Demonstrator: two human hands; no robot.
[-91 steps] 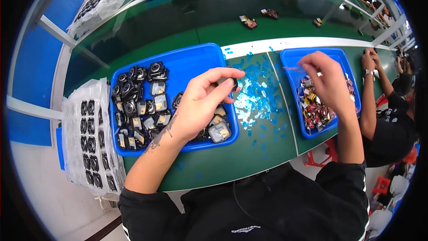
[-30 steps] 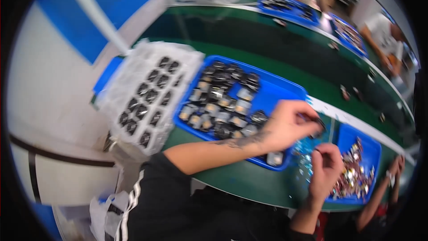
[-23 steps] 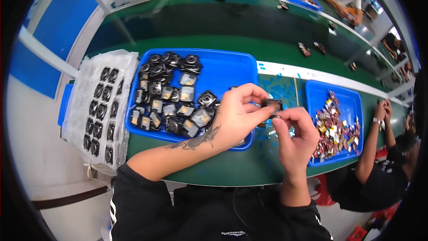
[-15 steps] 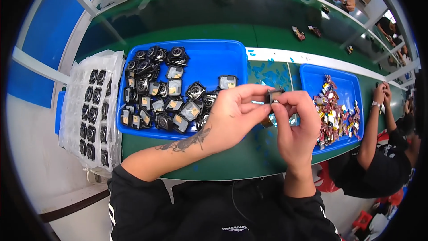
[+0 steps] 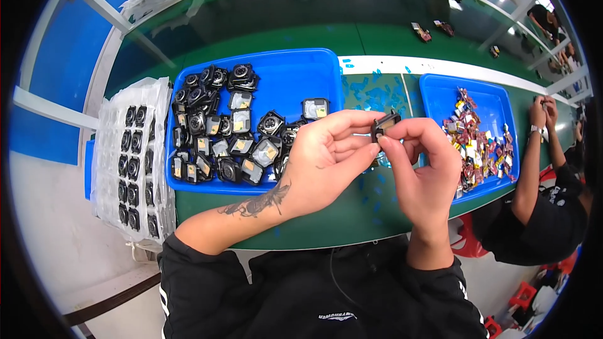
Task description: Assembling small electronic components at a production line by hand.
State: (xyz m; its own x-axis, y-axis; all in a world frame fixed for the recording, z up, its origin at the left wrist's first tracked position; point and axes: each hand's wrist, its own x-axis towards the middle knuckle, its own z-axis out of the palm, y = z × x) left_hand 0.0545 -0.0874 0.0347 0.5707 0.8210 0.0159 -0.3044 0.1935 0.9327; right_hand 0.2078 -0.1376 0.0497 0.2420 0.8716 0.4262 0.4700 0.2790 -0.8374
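Your left hand (image 5: 333, 166) grips the case (image 5: 385, 125) at its left side, thumb on the near side and fingers on the far side. Your right hand (image 5: 427, 166) is closed at the case's near right edge, thumb and forefinger drawn together there; the exact contact under those fingertips is hidden. Note the position: the case is at the fingertips of both hands, to the right of the left palm, and to the left of and beyond the right palm. Neither hand is nearer, as both touch it. The case is tilted, and its visible long edge slants from lower left to upper right; foreshortening prevents a firm reading of its true long axis. It is held above the bench (image 5: 314, 223), between the left tray (image 5: 289, 85), which carries similar cases, and the right tray (image 5: 440, 100), which carries piled small parts. Blue scraps (image 5: 370, 95) lie beyond it.
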